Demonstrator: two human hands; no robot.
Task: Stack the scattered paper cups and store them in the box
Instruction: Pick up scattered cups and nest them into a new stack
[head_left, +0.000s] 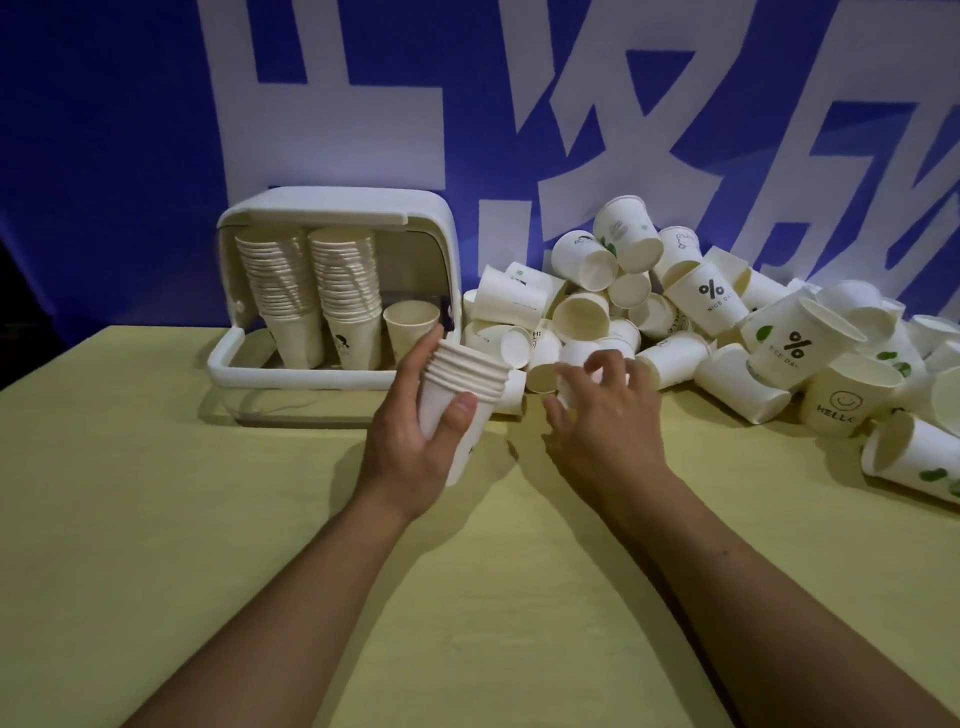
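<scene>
My left hand (415, 431) grips a short stack of nested white paper cups (462, 384), tilted with the rims up and to the right. My right hand (597, 410) reaches into the near edge of the pile of loose cups (701, 322), fingers curled around a white cup (576, 358) that is partly hidden by them. The white storage box (332, 208) stands open at the back left. Inside it are two tall cup stacks (317, 296) and a single upright cup (410, 327).
The yellow table (260, 519) extends toward me in front of the box. Loose cups spill along the table's right side, one lying at the far right (909, 457). A blue and white banner (519, 130) hangs right behind the box and pile.
</scene>
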